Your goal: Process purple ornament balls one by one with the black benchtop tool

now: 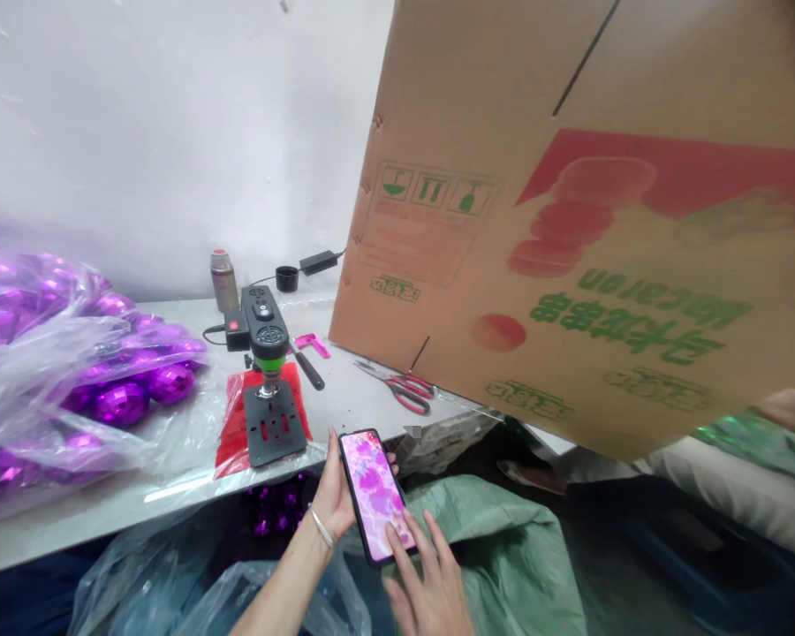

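My left hand (336, 499) is wrapped round a smartphone (369, 486) in a black case, and a pale bangle circles that wrist. Pink and purple pictures fill the lit screen. Over the phone's lower part lies my right hand (434, 574), its fingers stretched out and apart; one or two fingertips are at the screen. Beyond the phone, on the white table (344, 402), stands a black device with a green collar (268, 331) on a slotted base plate (271, 433). Red-handled scissors (407, 393) lie to its right.
A large printed cardboard box (450, 265) covers the right side, with another person's hand (791, 415) at its edge. Shiny purple balls (123, 402) in clear plastic are heaped left. A flask (223, 281) stands by the wall. Green sacking (503, 548) hangs below.
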`<state>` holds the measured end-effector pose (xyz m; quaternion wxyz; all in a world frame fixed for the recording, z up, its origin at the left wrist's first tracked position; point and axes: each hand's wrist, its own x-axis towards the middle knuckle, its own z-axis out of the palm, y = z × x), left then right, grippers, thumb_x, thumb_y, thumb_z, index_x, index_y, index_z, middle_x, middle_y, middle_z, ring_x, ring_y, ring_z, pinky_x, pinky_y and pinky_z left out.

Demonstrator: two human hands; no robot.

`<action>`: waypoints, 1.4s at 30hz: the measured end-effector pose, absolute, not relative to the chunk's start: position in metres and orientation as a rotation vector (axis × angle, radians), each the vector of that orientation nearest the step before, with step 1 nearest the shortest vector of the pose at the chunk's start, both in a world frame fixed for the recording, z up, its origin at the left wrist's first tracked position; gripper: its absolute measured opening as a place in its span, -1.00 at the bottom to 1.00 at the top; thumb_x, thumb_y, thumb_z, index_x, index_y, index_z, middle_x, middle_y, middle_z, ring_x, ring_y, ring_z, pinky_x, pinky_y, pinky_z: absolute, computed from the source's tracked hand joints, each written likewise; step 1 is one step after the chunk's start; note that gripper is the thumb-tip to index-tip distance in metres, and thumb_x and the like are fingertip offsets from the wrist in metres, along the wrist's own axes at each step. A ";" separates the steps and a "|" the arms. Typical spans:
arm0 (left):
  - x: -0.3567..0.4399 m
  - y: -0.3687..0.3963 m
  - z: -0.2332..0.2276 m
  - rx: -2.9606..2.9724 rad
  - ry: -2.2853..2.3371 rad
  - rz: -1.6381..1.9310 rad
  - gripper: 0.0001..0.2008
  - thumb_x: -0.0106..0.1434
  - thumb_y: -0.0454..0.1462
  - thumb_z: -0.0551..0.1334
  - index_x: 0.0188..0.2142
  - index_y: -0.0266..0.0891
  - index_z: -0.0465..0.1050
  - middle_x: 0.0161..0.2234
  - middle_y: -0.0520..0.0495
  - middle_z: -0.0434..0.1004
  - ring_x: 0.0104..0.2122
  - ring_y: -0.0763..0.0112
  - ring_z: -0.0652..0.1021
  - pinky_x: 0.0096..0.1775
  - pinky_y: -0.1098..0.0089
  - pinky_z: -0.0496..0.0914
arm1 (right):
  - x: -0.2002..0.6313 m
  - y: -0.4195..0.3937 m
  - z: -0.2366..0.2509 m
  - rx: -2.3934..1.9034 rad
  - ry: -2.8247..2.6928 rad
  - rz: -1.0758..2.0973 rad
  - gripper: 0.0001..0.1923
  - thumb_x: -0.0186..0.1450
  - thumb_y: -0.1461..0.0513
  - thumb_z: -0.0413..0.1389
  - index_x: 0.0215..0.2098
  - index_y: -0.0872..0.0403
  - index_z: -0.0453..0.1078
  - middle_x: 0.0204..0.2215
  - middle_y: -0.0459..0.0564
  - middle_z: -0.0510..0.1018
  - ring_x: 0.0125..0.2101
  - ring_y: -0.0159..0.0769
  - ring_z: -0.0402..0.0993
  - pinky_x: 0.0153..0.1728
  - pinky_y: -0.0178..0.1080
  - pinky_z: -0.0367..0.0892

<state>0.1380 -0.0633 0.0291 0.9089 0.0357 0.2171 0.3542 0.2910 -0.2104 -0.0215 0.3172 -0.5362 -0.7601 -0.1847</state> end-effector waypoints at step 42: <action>0.157 -0.100 0.032 0.229 0.336 0.641 -0.23 0.38 0.28 0.22 0.05 -0.43 0.62 -0.02 -0.38 0.72 0.13 -0.16 0.63 0.27 0.07 0.40 | 0.275 -0.159 0.051 -1.452 -1.874 -0.467 -0.67 0.53 0.32 -0.02 0.15 0.01 0.49 0.29 0.19 0.44 0.42 0.06 0.16 0.12 0.13 0.51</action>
